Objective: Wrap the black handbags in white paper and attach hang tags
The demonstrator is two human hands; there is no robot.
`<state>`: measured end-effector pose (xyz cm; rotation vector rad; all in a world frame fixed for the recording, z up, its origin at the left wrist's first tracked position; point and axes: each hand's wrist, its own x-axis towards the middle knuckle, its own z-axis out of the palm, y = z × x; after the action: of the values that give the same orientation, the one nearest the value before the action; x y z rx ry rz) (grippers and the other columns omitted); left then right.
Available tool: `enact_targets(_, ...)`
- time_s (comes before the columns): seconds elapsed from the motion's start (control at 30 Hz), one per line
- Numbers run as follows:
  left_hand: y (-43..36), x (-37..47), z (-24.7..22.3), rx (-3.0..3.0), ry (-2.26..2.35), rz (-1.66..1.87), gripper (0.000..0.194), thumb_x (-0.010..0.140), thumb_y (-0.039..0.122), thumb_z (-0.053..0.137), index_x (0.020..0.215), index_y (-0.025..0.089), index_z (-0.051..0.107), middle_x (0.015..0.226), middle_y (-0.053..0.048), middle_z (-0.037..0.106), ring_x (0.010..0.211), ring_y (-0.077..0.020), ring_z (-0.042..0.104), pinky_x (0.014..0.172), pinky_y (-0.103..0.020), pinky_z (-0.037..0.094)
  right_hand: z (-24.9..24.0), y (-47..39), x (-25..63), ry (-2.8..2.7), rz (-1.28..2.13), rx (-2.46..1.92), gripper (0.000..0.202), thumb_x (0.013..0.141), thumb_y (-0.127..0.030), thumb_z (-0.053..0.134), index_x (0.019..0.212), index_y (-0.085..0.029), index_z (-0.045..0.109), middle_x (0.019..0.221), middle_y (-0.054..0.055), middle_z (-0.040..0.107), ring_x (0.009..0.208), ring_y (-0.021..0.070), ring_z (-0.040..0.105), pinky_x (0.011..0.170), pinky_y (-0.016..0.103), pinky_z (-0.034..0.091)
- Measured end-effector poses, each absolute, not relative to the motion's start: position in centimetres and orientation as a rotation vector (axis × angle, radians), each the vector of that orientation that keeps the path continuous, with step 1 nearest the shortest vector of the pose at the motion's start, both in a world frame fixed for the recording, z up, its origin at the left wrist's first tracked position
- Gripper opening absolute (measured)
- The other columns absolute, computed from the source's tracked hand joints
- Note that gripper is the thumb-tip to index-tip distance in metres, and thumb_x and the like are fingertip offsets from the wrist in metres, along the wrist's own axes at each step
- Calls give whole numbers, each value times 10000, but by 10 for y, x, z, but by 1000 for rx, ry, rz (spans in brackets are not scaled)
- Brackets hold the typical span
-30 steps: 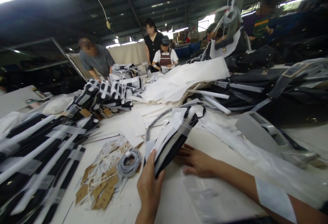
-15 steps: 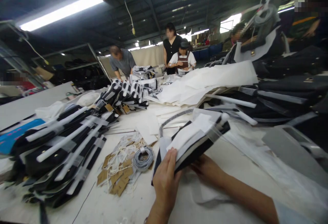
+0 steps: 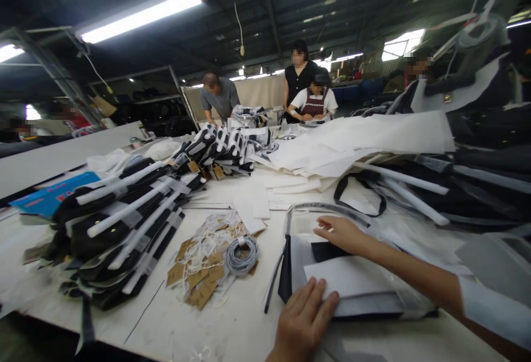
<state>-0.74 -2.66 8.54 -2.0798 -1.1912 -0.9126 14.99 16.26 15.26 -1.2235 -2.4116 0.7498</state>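
A black bag (image 3: 369, 315) wrapped in white paper (image 3: 352, 276) lies on the white table in front of me. A grey wrapped handle (image 3: 327, 207) arches from its far side. My left hand (image 3: 305, 318) rests on the bag's near left edge, fingers spread over the paper and holding nothing. Above the bag's far edge, near the handle, is my right hand (image 3: 342, 234), empty with its fingers apart. Left of the bag are a coil of grey cord (image 3: 241, 255) and a pile of brown tags (image 3: 203, 282) with white strings.
Stacked black bags (image 3: 112, 229) with white tubes fill the left side, beside a blue packet (image 3: 53, 192). White sheets (image 3: 357, 141) lie over black bags at the right. More bags (image 3: 224, 143) stand farther back. Three people work beyond the table.
The bag has gone from raised and tilted in my hands to lying on the table. My right hand has come out from beneath it to above its far side. The view has shifted left.
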Motion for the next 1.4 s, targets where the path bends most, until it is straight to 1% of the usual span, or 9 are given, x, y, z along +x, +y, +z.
enact_targets(0.13, -26, -8, 89, -2083, -1190, -931, 332, 1030, 148, 439, 1218, 229, 700, 1177, -41, 750, 1088, -198, 716, 833, -263, 625, 130, 206, 109, -2487, 895, -1379, 257, 891, -394, 702, 934, -141, 694, 936, 76, 735, 878, 224, 695, 854, 393, 550)
enact_targets(0.27, -27, -8, 91, -2086, -1180, -951, 346, 1034, 152, 421, 1222, 229, 700, 1177, -44, 748, 1086, -204, 716, 830, -264, 625, 117, 215, 85, -2450, 1080, -1473, 264, 961, -395, 648, 889, -141, 665, 853, 7, 689, 758, 151, 665, 749, 339, 571)
enact_targets(0.57, -32, 1, 73, -2002, -1188, -1049, 244, 1003, 227, 540, 1143, 270, 736, 1134, -4, 765, 1025, -187, 739, 799, -226, 620, 138, 193, 81, -2142, 1357, -1251, 374, 994, -425, 559, 881, -107, 721, 782, 68, 739, 694, 153, 688, 673, 280, 552)
enact_targets(0.7, -34, -2, 83, -2080, -1201, -980, 295, 1021, 194, 484, 1188, 258, 718, 1158, -15, 757, 1059, -192, 727, 825, -243, 620, 168, 169, 92, -2139, 1380, -1077, 463, 940, -533, 565, 929, -124, 781, 883, 80, 777, 817, 212, 711, 764, 316, 559)
enact_targets(0.8, -34, -4, 91, -2117, -1218, -964, 285, 1019, 195, 493, 1185, 248, 719, 1149, -16, 761, 1046, -185, 732, 822, -243, 622, 185, 141, 105, -2162, 1352, -935, 488, 906, -596, 586, 999, -166, 796, 985, 70, 781, 984, 277, 707, 927, 401, 547)
enact_targets(1.0, -33, -1, 93, -2139, -1281, -1030, 247, 1005, 208, 527, 1176, 218, 705, 1129, -39, 764, 1041, -195, 729, 827, -272, 621, 168, 82, 143, -2308, 1097, -644, 274, 983, -349, 552, 1142, -275, 764, 1188, 56, 741, 1098, 246, 697, 983, 377, 557)
enact_targets(1.1, -33, 3, 92, -2205, -1318, -1116, 207, 1002, 192, 518, 1064, 172, 715, 979, -61, 766, 922, -182, 735, 838, -280, 613, 150, 64, 157, -2388, 991, -549, 319, 960, -204, 529, 1188, -297, 733, 1318, 62, 673, 1153, 223, 670, 977, 341, 562)
enact_targets(1.2, -34, 5, 91, -2250, -1368, -1165, 215, 1011, 211, 496, 1031, 162, 705, 919, -61, 749, 840, -174, 721, 813, -269, 613, 143, 56, 163, -2430, 925, -517, 382, 925, -127, 507, 1188, -305, 719, 1274, 67, 676, 1124, 202, 674, 958, 304, 563)
enact_targets(1.4, -37, 1, 81, -2207, -1437, -1354, 284, 1044, 307, 428, 1145, 163, 652, 1044, -89, 749, 1021, -173, 710, 924, -263, 590, 145, 51, 162, -2420, 911, -329, 421, 938, -82, 494, 1246, -301, 678, 1129, 69, 698, 1101, 180, 658, 962, 300, 553)
